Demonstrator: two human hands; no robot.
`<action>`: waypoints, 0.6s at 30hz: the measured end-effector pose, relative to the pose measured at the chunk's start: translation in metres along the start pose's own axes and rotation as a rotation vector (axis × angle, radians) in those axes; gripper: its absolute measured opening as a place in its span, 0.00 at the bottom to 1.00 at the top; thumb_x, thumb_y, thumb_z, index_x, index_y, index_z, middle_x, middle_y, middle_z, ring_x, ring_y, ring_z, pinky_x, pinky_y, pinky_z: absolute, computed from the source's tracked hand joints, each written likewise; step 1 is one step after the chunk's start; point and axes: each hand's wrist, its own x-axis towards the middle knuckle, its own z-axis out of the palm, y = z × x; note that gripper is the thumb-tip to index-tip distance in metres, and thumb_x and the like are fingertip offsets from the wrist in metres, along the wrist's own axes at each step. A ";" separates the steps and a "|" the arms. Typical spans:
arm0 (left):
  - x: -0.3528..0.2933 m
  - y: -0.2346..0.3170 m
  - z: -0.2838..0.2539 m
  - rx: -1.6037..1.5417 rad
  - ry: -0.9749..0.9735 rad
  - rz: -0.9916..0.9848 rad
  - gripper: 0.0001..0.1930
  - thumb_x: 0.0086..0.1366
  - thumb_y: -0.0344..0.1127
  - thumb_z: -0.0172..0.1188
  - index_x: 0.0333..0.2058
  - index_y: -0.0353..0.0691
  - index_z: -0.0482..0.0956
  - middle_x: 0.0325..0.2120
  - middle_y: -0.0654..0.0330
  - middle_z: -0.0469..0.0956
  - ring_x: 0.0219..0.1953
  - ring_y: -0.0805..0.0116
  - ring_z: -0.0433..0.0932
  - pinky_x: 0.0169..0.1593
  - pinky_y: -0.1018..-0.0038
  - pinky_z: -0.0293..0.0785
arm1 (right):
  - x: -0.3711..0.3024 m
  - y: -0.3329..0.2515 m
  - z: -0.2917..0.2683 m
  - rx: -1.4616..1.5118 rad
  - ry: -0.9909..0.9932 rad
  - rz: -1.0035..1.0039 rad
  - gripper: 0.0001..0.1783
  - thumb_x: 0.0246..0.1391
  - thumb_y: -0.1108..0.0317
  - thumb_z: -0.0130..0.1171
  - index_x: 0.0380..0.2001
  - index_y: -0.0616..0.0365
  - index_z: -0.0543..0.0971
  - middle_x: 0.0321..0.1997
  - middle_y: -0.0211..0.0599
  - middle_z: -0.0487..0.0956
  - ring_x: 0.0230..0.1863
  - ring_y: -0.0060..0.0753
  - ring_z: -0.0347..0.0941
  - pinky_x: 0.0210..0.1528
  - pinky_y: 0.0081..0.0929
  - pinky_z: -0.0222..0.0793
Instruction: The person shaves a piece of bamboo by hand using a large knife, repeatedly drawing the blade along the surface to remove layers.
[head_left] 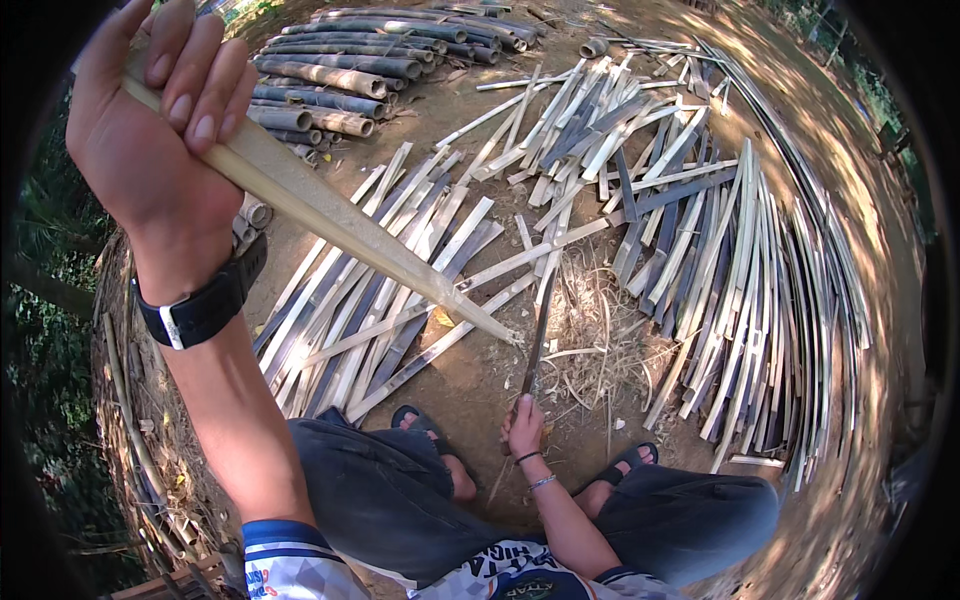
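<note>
Raised at the upper left, my left hand [165, 130] is closed around one end of a pale bamboo strip [340, 220]. The strip slants down to the right, its far end near the ground in front of me. Low in the middle, my right hand [523, 428] grips the handle of a long machete [541, 325]. Its narrow dark blade points away from me, close beside the strip's lower end; whether they touch I cannot tell. Pale shavings [600, 345] lie on the ground to the right of the blade.
Split bamboo strips lie in a left pile [370, 290], a far-middle pile [590, 120] and a large right pile [740, 290]. Round bamboo poles [340, 75] are stacked at the far left. My sandalled feet [425, 425] stand on bare dirt.
</note>
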 end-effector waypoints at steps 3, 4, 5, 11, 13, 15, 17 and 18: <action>0.000 0.003 0.001 0.003 -0.039 -0.002 0.18 0.69 0.37 0.45 0.18 0.46 0.57 0.09 0.71 0.52 0.10 0.81 0.49 0.17 0.84 0.50 | -0.003 0.025 0.004 -0.063 0.033 0.145 0.31 0.65 0.39 0.32 0.29 0.57 0.66 0.11 0.28 0.61 0.08 0.22 0.58 0.11 0.22 0.56; -0.002 0.002 -0.001 0.007 -0.046 -0.013 0.18 0.69 0.37 0.45 0.18 0.46 0.57 0.09 0.71 0.52 0.10 0.81 0.49 0.17 0.84 0.51 | -0.013 0.020 0.008 -0.039 0.030 0.137 0.31 0.65 0.39 0.32 0.29 0.57 0.66 0.11 0.28 0.61 0.08 0.22 0.58 0.11 0.22 0.56; -0.001 0.003 -0.001 0.013 -0.049 -0.006 0.18 0.69 0.37 0.45 0.18 0.46 0.57 0.09 0.71 0.52 0.10 0.81 0.49 0.17 0.84 0.51 | -0.012 0.009 0.009 0.028 -0.016 0.051 0.31 0.65 0.39 0.32 0.29 0.57 0.66 0.11 0.28 0.61 0.08 0.22 0.58 0.11 0.22 0.56; -0.011 0.002 -0.020 0.004 -0.020 -0.016 0.18 0.69 0.37 0.44 0.18 0.46 0.57 0.09 0.71 0.52 0.10 0.81 0.49 0.17 0.84 0.51 | -0.021 -0.082 0.014 0.240 -0.082 -0.347 0.30 0.66 0.41 0.34 0.29 0.59 0.66 0.11 0.29 0.63 0.08 0.22 0.58 0.10 0.21 0.55; -0.012 0.001 -0.026 -0.015 -0.019 -0.006 0.18 0.69 0.37 0.44 0.18 0.46 0.57 0.09 0.71 0.52 0.10 0.81 0.49 0.17 0.84 0.51 | -0.018 -0.050 0.017 0.257 0.000 -0.407 0.29 0.66 0.42 0.34 0.29 0.59 0.66 0.12 0.29 0.63 0.08 0.22 0.58 0.10 0.21 0.55; 0.003 0.000 0.006 -0.004 -0.045 -0.023 0.18 0.69 0.37 0.44 0.18 0.46 0.57 0.09 0.71 0.52 0.10 0.81 0.49 0.17 0.84 0.51 | -0.013 0.012 0.000 0.001 0.090 -0.153 0.29 0.66 0.42 0.35 0.29 0.59 0.66 0.12 0.29 0.63 0.08 0.23 0.58 0.10 0.22 0.56; 0.003 0.000 0.007 -0.016 -0.050 0.002 0.18 0.69 0.37 0.44 0.18 0.47 0.57 0.09 0.71 0.51 0.10 0.81 0.49 0.17 0.83 0.51 | -0.004 0.047 -0.011 -0.200 0.079 0.209 0.29 0.65 0.40 0.35 0.29 0.57 0.66 0.12 0.29 0.62 0.08 0.24 0.57 0.10 0.23 0.56; 0.001 0.005 0.004 0.010 -0.051 0.007 0.18 0.69 0.37 0.44 0.18 0.47 0.56 0.09 0.71 0.51 0.10 0.81 0.49 0.17 0.83 0.51 | -0.004 0.039 0.001 -0.114 0.057 0.176 0.29 0.65 0.40 0.35 0.29 0.58 0.66 0.12 0.29 0.62 0.08 0.24 0.57 0.10 0.23 0.56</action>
